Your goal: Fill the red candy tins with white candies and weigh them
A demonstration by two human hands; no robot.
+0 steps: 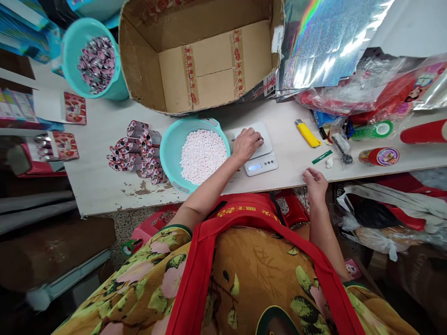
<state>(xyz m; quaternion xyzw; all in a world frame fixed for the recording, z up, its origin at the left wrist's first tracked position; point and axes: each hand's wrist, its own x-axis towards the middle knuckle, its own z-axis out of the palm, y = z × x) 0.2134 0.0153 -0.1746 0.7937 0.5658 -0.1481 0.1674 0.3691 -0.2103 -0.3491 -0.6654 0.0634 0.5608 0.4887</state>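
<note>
From where I stand, the person's left hand (247, 145) is positioned over the scale (261, 166), fingers curled; their grip is unclear. The right hand (316, 185), fingers bent, is located at the front edge of the table (94, 139). 1 bowl (170, 151) of pale tablets (203, 156) sits between the scale and the stacked tins (134, 149). Behind: 1 cardboard box (139, 60) and 1 bucket (68, 51) of caps (97, 65).
</note>
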